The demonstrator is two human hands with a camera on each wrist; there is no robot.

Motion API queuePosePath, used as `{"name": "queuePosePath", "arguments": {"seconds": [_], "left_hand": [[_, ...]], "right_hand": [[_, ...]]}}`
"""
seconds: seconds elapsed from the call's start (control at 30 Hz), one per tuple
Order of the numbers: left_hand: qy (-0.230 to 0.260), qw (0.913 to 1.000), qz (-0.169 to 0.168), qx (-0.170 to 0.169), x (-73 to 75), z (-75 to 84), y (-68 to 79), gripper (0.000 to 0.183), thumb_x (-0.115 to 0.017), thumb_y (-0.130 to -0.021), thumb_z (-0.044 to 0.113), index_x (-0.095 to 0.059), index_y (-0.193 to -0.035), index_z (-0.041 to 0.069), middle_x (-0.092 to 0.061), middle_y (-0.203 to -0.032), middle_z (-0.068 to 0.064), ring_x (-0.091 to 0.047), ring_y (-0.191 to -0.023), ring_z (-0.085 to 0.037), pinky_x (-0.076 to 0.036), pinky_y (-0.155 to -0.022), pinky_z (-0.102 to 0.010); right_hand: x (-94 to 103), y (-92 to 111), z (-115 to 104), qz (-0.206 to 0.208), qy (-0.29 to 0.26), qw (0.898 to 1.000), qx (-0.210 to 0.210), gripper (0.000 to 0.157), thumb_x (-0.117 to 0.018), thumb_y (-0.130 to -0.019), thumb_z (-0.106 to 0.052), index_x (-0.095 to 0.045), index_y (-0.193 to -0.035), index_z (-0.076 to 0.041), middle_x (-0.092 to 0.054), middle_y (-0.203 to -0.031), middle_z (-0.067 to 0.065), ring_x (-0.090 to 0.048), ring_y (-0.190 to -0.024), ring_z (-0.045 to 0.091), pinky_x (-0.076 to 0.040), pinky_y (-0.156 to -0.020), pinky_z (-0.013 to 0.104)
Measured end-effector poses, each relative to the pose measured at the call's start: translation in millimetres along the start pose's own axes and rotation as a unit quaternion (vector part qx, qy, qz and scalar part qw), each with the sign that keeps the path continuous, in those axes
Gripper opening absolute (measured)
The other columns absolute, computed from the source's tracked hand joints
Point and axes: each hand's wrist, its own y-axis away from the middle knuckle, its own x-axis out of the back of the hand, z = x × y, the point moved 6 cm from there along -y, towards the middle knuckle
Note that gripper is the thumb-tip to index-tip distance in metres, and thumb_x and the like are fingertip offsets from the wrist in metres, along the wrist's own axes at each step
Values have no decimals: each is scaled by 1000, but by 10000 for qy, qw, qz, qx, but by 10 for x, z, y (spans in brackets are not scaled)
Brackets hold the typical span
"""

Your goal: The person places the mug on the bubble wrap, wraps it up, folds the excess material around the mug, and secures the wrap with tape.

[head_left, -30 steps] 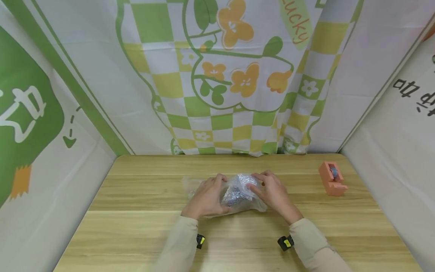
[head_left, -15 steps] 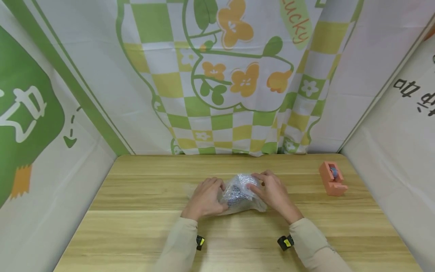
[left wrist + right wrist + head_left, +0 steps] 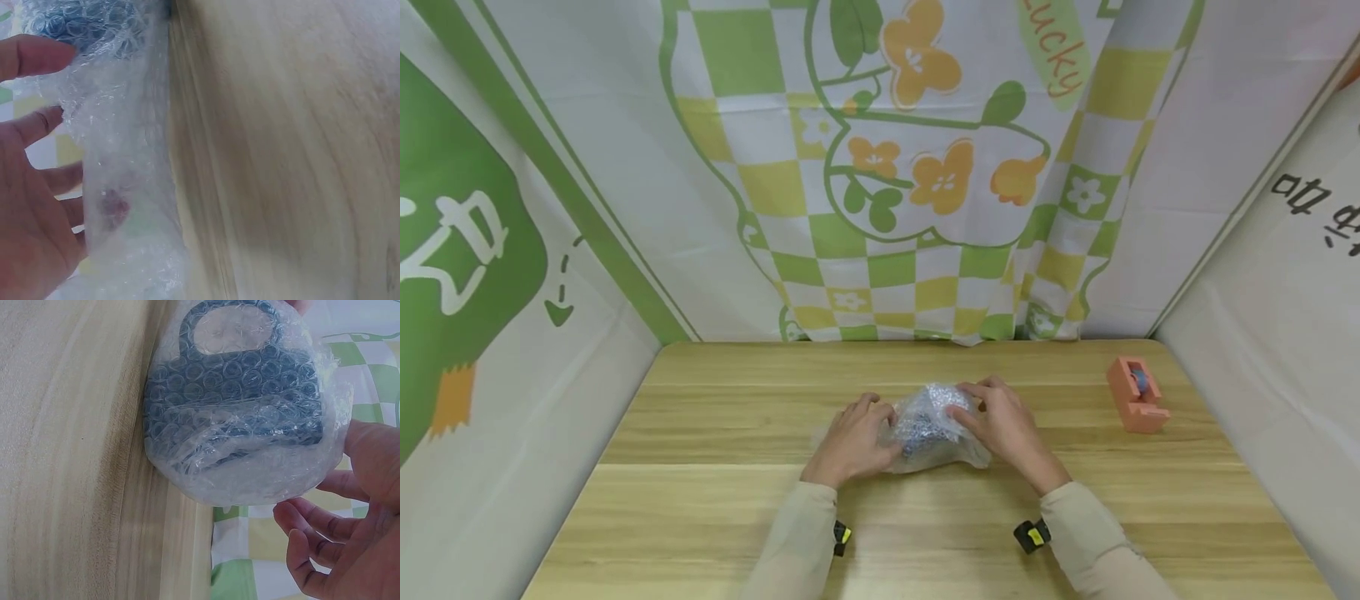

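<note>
A dark blue mug (image 3: 231, 387) lies on its side inside clear bubble wrap (image 3: 936, 454), near the middle of the table. Its handle (image 3: 187, 332) shows through the film in the right wrist view. At the right end, my right hand (image 3: 1011, 425) holds the bundle, thumb on the near side and fingertips over the top. My left hand (image 3: 853, 442) grips the left end with bent fingers. Seen from the left wrist, a loose flap of bubble wrap (image 3: 134, 162) extends past the thumb (image 3: 40, 57), and the fingertips are partly hidden behind it.
A salmon-pink tape dispenser (image 3: 1138, 404) with a blue roll stands at the table's right rear. The wooden table (image 3: 700, 517) reaches back to a checked, flowered curtain (image 3: 917, 275). Printed fabric walls flank both sides.
My left hand has drawn its fingers in over the left end of the wrap, and the loose flap there is now mostly covered. The right hand has kept its hold.
</note>
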Motion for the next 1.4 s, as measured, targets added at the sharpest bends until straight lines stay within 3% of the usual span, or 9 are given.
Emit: {"name": "queuePosePath", "arguments": {"seconds": [0.17,0.27,0.33,0.53,0.7,0.8,0.97,1.2,1.4], "left_hand": [[204,9995,83,248,13,-52,6,45,-73,-82,34,-56,-115,9,-63,-121,-15,-61,-110,-36,-46,-97,-54],[454,9978,163,449,28,-100,19,68,-78,-79,37,-48,-132,7,-65,-122,-14,-63,-110,-36,-47,-98,-54],[479,9976,170,472,35,-117,24,72,-80,-79,38,-47,-136,8,-64,-127,-13,-62,-112,-36,-47,-99,-56],[121,9995,250,151,51,-68,9,40,-77,-80,35,-58,-107,13,-62,-102,-1,-60,-96,-23,-48,-90,-50],[88,9998,66,178,8,-23,-8,26,-74,-80,31,-63,-94,13,-57,-89,0,-54,-85,-20,-47,-82,-45],[-48,9997,-99,232,-17,-5,-10,33,-70,-83,32,-68,-105,7,-65,-97,-6,-57,-93,-27,-47,-86,-47],[-309,9975,-422,475,-29,-15,23,58,-62,-89,41,-62,-135,5,-64,-129,-16,-52,-120,-41,-38,-100,-55],[-145,9954,-665,677,-26,-47,68,61,-61,-91,43,-59,-140,7,-61,-132,-18,-54,-120,-42,-40,-102,-61],[300,9934,-874,685,-3,-9,91,53,-62,-93,39,-64,-136,10,-52,-138,-30,-54,-121,-49,-47,-95,-65]], "right_hand": [[1,0,2,-15,-9,10000,-16,45,-80,-89,-31,-72,-124,-4,-66,-107,16,-66,-87,29,-53,-64,35],[-1,3,6,-24,-29,10000,-45,45,-80,-89,-31,-72,-124,-4,-65,-108,16,-66,-87,29,-53,-64,35],[-3,4,8,-26,-37,10000,-63,45,-80,-89,-31,-72,-124,-4,-65,-109,16,-66,-87,28,-53,-64,35],[1,7,10,15,-36,9999,-93,44,-80,-89,-31,-72,-123,-5,-65,-108,15,-66,-87,27,-53,-63,34],[3,14,8,30,-62,10000,-66,44,-80,-89,-31,-72,-123,-4,-65,-106,14,-65,-85,27,-52,-63,34],[0,16,11,45,-80,10000,-37,45,-80,-89,-31,-72,-123,-4,-65,-105,14,-64,-84,25,-51,-63,34],[-12,17,18,53,-56,10000,-13,44,-80,-89,-32,-72,-123,-5,-65,-104,13,-64,-83,24,-51,-62,33],[-10,19,15,84,-98,9999,23,44,-80,-88,-31,-73,-123,-4,-64,-101,12,-64,-82,23,-51,-62,33],[-3,18,13,78,-88,9999,21,44,-80,-88,-30,-72,-123,-4,-64,-101,12,-64,-83,24,-51,-62,33]]}}
